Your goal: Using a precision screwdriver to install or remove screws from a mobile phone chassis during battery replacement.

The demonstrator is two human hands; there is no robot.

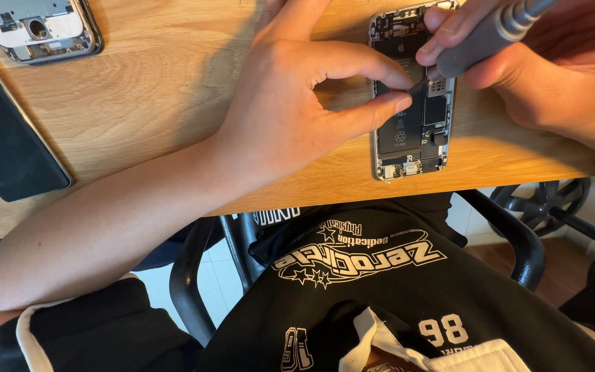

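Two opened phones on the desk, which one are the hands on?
The opened phone at the desk's near edge, right of centre: left hand pinches beside it, right hand holds a screwdriver over it. The other phone shell lies untouched, top left.

Dark flat screen panel (5, 131) lies at the left edge of the wooden table (146, 89), black rectangle, glass blank, set at a slant, partly cut off by the frame. Inside the opened phone (411, 96) at upper right, the black battery carries a label (399, 134): small pale grey marks and symbols on black, lower half showing, upper part hidden by the fingers. No packages or signs seen.
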